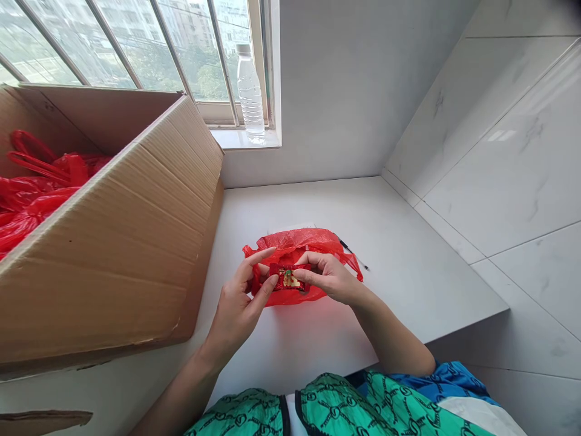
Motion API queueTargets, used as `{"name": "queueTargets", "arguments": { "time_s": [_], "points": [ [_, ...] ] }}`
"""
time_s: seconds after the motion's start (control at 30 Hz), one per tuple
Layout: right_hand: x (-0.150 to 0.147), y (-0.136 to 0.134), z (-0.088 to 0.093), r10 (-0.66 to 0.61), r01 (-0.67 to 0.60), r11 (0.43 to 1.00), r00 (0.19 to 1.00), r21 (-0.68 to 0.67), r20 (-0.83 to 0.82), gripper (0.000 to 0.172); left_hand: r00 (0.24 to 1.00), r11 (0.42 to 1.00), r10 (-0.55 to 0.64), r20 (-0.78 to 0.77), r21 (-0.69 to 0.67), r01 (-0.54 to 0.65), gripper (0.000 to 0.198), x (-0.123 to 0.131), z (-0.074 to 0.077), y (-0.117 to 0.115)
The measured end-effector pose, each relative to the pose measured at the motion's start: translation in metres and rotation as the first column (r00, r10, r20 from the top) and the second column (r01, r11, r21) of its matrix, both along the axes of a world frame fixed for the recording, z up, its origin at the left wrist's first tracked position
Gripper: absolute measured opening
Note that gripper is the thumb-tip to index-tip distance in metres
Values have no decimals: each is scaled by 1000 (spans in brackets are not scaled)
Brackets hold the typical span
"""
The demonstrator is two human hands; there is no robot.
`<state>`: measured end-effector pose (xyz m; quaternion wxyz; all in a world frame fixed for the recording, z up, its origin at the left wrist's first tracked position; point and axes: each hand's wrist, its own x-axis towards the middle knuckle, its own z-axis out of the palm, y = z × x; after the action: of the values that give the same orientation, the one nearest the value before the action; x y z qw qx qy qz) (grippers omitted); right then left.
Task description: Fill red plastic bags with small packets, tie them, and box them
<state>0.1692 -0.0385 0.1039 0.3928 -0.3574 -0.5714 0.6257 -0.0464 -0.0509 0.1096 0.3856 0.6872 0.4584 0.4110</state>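
Between my two hands is a small red and gold wrapped packet (288,279), perhaps a sweet, its printed face turned up. My left hand (242,300) pinches its left end between thumb and fingers, with the index finger stretched out. The right end sits in the closed thumb and fingers of my right hand (330,278). Just beneath both hands a red plastic bag (302,239) lies crumpled on the white tabletop (318,339). What the bag contains is hidden.
A large cardboard box (136,242) holding red plastic bags (40,188) stands on the left. A black pen (354,252) lies by the bag's right side. On the windowsill stands a clear bottle (251,97). Tiled wall (512,151) borders the table at right.
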Motion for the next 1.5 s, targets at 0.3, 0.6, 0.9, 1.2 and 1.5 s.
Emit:
{"name": "queueTargets", "arguments": {
  "time_s": [0.3,0.6,0.9,1.2,1.5],
  "points": [
    [-1,0,1,0,-1,999,1000,-35,-28,29,989,999,-36,-143,-28,33,50,-3,-2,0],
    [-1,-2,-3,114,-109,990,992,-92,54,38,992,998,40,-123,45,-35,45,-1,-2,0],
    [-1,0,-6,103,-103,990,995,-96,-3,34,989,1000,-8,-149,-5,7,48,-2,-3,-1],
    [2,-1,-2,90,-89,992,996,-90,13,34,996,998,-16,-82,-62,11,48,-3,-2,-1],
    [4,-2,-4,133,-136,988,990,-78,-36,30,993,979,-49,107,-194,69,54,-3,-2,1]
  ]
}}
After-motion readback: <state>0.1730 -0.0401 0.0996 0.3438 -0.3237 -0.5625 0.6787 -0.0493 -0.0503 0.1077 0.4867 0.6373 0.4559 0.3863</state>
